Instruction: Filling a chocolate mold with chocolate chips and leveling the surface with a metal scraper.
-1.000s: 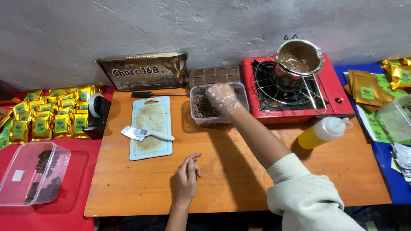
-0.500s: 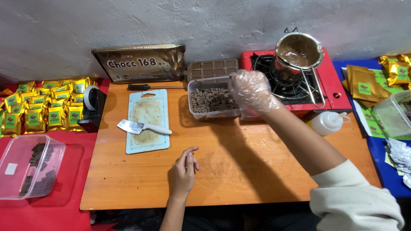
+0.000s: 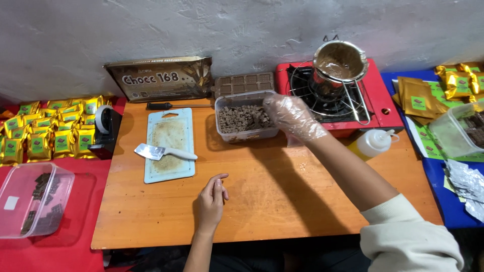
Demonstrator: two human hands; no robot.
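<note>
My gloved right hand hangs at the right end of the clear tub of chocolate pieces, fingers loosely curled; contents I cannot tell. My left hand rests open on the worktop, farther away.

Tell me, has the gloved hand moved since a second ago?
Yes. The gloved right hand has left the clear tub of chocolate pieces and shifted right, toward the red stove.

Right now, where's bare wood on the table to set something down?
Biggest free patch: the wooden table front, between the left hand and the right forearm, and right of that arm below the squeeze bottle. A narrow strip lies left of the cutting board. The back edge is crowded: chocolate tub, stove.
</note>
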